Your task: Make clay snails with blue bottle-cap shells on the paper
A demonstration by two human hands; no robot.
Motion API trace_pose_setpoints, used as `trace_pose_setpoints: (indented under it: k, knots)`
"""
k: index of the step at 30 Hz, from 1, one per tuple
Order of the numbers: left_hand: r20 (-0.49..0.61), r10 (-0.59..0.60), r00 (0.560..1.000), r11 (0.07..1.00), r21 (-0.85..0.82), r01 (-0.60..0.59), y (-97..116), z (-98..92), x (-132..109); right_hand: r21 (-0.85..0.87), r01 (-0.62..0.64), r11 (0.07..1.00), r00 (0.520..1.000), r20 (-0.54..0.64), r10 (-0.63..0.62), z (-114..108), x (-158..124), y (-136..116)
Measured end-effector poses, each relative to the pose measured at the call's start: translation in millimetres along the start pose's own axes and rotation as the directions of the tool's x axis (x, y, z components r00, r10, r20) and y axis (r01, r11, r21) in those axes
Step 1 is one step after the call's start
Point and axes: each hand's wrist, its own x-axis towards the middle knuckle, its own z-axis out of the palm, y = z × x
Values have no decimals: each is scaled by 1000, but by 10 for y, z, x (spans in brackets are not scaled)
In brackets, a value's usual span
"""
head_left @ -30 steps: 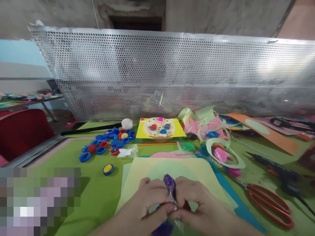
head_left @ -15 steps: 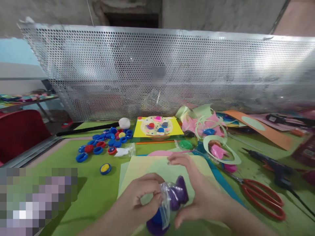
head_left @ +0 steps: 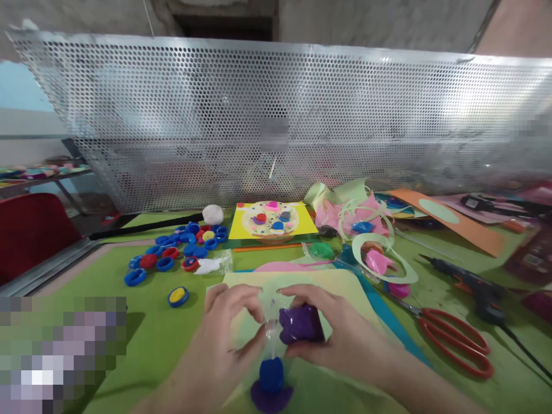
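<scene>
My right hand [head_left: 340, 330] holds a packet of purple modelling clay [head_left: 302, 325] between thumb and fingers, above a pale yellow-green sheet of paper [head_left: 345, 282]. My left hand [head_left: 228, 328] faces it, thumb and fingertip pinched at the clear plastic wrapper [head_left: 271, 330] on the packet's left side. Below the hands, a blue bottle cap [head_left: 271, 374] rests on a flat purple piece [head_left: 272, 398]. Part of the paper is covered by both hands.
Blue and red bottle caps [head_left: 164, 264] cluster at left, one yellow-filled cap [head_left: 177, 296] apart. A decorated yellow card [head_left: 237, 230] lies ahead. At right are red-handled scissors [head_left: 457, 345], a glue gun [head_left: 470, 287] and paper scraps [head_left: 332, 213]. A perforated metal panel [head_left: 215, 115] stands behind.
The purple clay packet has turned sideways, and my right hand has closed on it. My left hand has moved up and left, uncovering the blue cap and the purple piece below.
</scene>
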Motion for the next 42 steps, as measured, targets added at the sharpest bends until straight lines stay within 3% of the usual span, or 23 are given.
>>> trace_pose_setpoints:
  k: [3, 8, 13, 18, 21, 25, 33, 37, 39, 42]
  knots:
    - [-15, 36, 999, 999, 11, -36, 14, 0, -25, 72, 22, 997, 1000, -12, -21, 17, 6, -4]
    - [-73, -93, 993, 988, -134, 83, 132, -31, -20, 205, 37, 978, 999, 4, -39, 7, 5, 1]
    - [56, -335, 940, 874, -354, 333, 236, -16, -59, 209, -32, 977, 994, 109, 9, -15, -4, -22]
    - [134, -320, 938, 860, -374, 347, 114, 12, -63, 305, -73, 949, 987, 161, 24, 2, 6, -39]
    - [165, -424, 890, 798, -398, 454, 134, 0, -35, 376, -73, 924, 991, 132, 25, 20, 6, -39]
    - [249, -514, 821, 653, -507, 562, 249, -23, -3, 314, -52, 948, 994, 112, 17, 31, 2, -33]
    - [224, -519, 825, 641, -537, 549, 292, -4, -2, 236, -47, 971, 993, 119, 19, 74, 6, 15]
    - [236, -490, 839, 643, -552, 531, 314, -32, 56, 241, -49, 969, 998, 60, 36, 98, 16, 31]
    - [273, -505, 819, 596, -576, 559, 289, -42, 102, 256, -39, 966, 999, 23, 35, 104, 19, 41]
    - [320, -575, 753, 471, -624, 624, 235, -48, 152, 244, -27, 970, 1000, -6, 29, 102, 17, 51]
